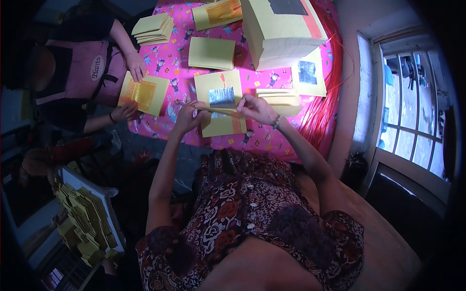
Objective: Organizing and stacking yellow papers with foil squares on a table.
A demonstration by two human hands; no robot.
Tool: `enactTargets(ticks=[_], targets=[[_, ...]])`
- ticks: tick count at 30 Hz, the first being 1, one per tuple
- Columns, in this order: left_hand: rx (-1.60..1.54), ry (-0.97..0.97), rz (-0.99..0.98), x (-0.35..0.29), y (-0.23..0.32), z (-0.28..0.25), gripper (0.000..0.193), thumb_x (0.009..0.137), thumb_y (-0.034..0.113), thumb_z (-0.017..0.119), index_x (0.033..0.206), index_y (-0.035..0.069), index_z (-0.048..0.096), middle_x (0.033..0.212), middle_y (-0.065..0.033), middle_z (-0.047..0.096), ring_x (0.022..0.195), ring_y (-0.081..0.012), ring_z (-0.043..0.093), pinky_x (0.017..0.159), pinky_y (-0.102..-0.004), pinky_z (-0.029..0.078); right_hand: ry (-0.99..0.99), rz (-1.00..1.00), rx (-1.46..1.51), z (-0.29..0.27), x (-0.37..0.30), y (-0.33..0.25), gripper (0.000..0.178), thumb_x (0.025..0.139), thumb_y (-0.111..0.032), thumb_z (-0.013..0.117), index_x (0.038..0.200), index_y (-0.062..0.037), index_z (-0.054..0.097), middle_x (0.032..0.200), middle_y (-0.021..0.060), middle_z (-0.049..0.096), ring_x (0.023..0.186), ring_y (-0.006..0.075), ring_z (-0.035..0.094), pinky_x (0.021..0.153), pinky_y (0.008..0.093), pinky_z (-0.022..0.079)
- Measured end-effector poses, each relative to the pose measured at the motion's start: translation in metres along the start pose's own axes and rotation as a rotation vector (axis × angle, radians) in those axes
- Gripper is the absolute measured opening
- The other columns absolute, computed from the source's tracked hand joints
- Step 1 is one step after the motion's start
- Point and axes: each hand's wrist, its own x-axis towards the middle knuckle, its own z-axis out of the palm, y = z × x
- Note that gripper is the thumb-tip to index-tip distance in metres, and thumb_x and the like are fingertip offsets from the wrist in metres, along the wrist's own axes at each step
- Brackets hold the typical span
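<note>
Between my hands is a yellow paper sheet (217,111), seen nearly edge-on above the pink tablecloth. My left hand (190,118) is closed on its left end. At the other end my right hand (260,110) has its fingers pinched together by the sheet's edge; its exact grip is hard to make out. Just beyond lies a yellow sheet with a silver foil rectangle (221,96) and a red-orange mark. Under and nearer than the held sheet is another yellow sheet (221,127) with a reddish strip, partly covered. Beside my right hand sits a small stack of folded yellow paper (277,100).
A tall yellow paper stack (280,46) stands back right, beside red strands (326,92) along the table edge. A yellow stack (211,53) lies beyond my hands. At left, a co-worker's hands (136,68) rest on a gold-patched sheet (154,100). More yellow paper (90,218) fills a lower-left surface.
</note>
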Motion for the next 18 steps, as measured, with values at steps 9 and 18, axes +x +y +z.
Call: enactTargets(ticks=[9,18], targets=[[-0.086,0.120,-0.289,0.021,-0.020,0.008,0.030,0.082,0.030,0.065,0.091,0.001,0.064,0.071,-0.0136,0.065,0.058,-0.0276,0.063,0.054,-0.0376,0.049,0.277,0.116,-0.366,0.011,0.030,0.024,0.036,0.084,-0.026,0.066,0.105,0.0000,0.056,0.095,0.0182,0.061,0.084,0.0302,0.062,0.075,0.0386,0.050],[-0.074,0.222,-0.366,0.027,-0.030,0.022,0.036,0.082,0.030,0.067,0.099,0.004,0.049,0.062,-0.0108,0.054,0.056,-0.0300,0.057,0.052,-0.0417,0.042,0.550,0.124,-0.456,0.027,0.046,0.023,0.035,0.083,-0.027,0.067,0.086,0.0025,0.049,0.081,0.0205,0.054,0.071,0.0360,0.056,0.064,0.0446,0.045]])
